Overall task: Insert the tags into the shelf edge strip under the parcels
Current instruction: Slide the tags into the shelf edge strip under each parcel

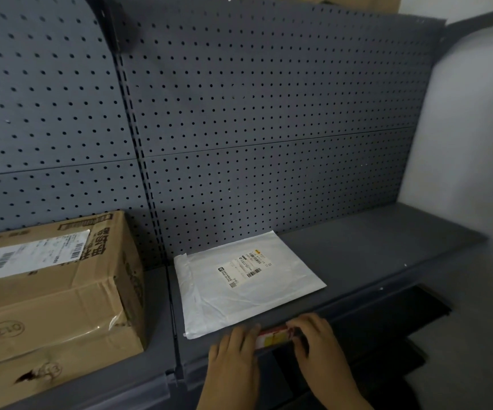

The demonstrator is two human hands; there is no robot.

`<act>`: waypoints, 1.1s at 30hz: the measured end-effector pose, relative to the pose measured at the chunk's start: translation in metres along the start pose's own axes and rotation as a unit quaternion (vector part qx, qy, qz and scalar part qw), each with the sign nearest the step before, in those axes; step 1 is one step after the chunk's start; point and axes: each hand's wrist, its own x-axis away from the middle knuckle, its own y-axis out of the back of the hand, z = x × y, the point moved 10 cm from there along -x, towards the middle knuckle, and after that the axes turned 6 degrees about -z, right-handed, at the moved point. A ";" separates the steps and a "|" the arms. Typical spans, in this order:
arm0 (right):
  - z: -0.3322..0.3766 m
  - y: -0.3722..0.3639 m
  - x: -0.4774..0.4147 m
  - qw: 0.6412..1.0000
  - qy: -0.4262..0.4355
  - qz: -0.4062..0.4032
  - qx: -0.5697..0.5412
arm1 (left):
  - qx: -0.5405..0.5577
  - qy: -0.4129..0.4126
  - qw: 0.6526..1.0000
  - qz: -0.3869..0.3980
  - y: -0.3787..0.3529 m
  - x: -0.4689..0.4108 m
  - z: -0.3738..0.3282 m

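Item: tag [273, 337], a small strip with a red upper band and a white and yellow lower part, print too blurred for me to read. I log it at the front edge strip [357, 313] of the grey shelf [372, 247], directly below the white mailer parcel [245, 279], which lies flat near the shelf's front edge. Left hand [233, 350]: fingers curled together, tips pressing the tag's left end against the strip. Right hand [319, 338]: fingers bent, closed on the tag's right end. Cardboard box parcel [53, 285] with a white label stands on the adjoining shelf section to the left, against the perforated back panel [268, 113].
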 end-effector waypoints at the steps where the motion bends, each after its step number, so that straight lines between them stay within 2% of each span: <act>1: 0.001 -0.004 0.000 1.000 -0.002 0.011 -0.003 | 0.008 0.004 1.000 -0.001 -0.002 -0.002 0.000; 11: 0.006 -0.001 -0.019 0.999 0.046 -0.007 0.024 | 0.104 0.014 0.994 -0.028 -0.012 -0.006 0.007; 18: 0.010 -0.003 -0.018 0.996 0.079 -0.001 0.040 | 0.038 -0.009 0.998 -0.045 -0.013 -0.007 0.002; 23: 0.011 -0.002 -0.019 0.996 0.077 0.001 0.041 | -0.036 0.005 0.998 0.043 -0.021 -0.020 0.004; 30: 0.007 -0.001 -0.015 0.997 0.063 -0.016 0.039 | -0.048 0.019 0.997 0.058 -0.019 -0.016 0.003; 33: 0.005 -0.001 -0.011 0.997 0.059 -0.030 0.049 | -0.029 0.022 0.999 0.031 -0.016 -0.013 0.004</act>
